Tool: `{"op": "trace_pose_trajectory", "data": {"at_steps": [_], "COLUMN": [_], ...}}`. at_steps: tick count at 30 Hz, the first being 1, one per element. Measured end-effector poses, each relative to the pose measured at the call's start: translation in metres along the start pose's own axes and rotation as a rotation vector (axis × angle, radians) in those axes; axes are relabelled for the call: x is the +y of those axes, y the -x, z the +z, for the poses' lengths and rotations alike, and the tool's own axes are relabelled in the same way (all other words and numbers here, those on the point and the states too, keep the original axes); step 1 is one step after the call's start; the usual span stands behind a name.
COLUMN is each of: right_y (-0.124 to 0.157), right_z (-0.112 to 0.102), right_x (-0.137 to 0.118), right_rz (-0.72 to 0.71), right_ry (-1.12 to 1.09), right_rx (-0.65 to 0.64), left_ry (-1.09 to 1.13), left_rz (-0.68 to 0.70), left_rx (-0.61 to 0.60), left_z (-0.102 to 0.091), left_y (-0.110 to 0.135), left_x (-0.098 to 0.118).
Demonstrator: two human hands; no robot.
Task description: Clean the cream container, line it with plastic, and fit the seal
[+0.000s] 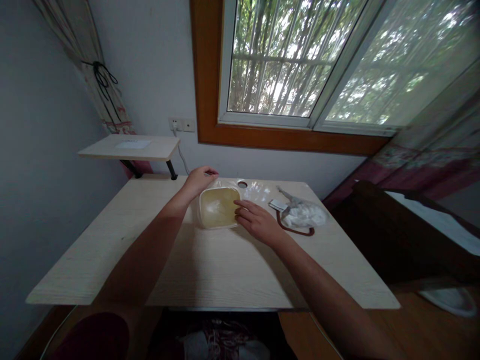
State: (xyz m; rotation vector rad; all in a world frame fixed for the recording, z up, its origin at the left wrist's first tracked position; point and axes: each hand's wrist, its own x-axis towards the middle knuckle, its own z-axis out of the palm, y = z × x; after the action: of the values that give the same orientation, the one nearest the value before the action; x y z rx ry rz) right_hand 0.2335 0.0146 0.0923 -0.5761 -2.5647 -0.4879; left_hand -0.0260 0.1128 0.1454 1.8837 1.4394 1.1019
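A square, pale plastic container (218, 207) with yellowish contents sits on the light wooden table (210, 265), wrapped loosely in clear plastic film (258, 190). My left hand (200, 180) reaches over the container's far left corner, fingers pinched on the film there. My right hand (257, 222) rests at the container's right edge, fingers curled against its rim.
A knotted clear bag of white stuff (303, 214) lies to the right, with a dark red cord loop (296, 231) and a small white tag (277, 204). A small raised shelf (131, 147) stands at the back left. A dark chair back (393, 235) stands to the right.
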Motion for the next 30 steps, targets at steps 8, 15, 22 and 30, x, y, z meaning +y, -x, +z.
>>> {"op": "trace_pose_trajectory", "data": {"at_steps": [8, 15, 22, 30], "right_y": [-0.001, -0.001, -0.012, -0.044], "right_z": [0.000, 0.000, -0.013, -0.027], "right_x": [0.002, 0.000, -0.003, -0.002], "right_rz": [0.018, 0.019, 0.021, 0.062], "right_ry": [-0.003, 0.070, 0.040, 0.064], "right_rx": [0.000, -0.074, -0.153, -0.243], "left_ry": [-0.082, -0.345, -0.430, -0.572], "left_rz": [0.381, 0.289, 0.163, 0.126], "left_rx": [0.023, -0.181, -0.196, -0.184], "left_z": [-0.016, -0.009, -0.009, -0.003], "left_y": [0.037, 0.038, 0.030, 0.029], "left_x": [0.020, 0.006, 0.007, 0.019]}}
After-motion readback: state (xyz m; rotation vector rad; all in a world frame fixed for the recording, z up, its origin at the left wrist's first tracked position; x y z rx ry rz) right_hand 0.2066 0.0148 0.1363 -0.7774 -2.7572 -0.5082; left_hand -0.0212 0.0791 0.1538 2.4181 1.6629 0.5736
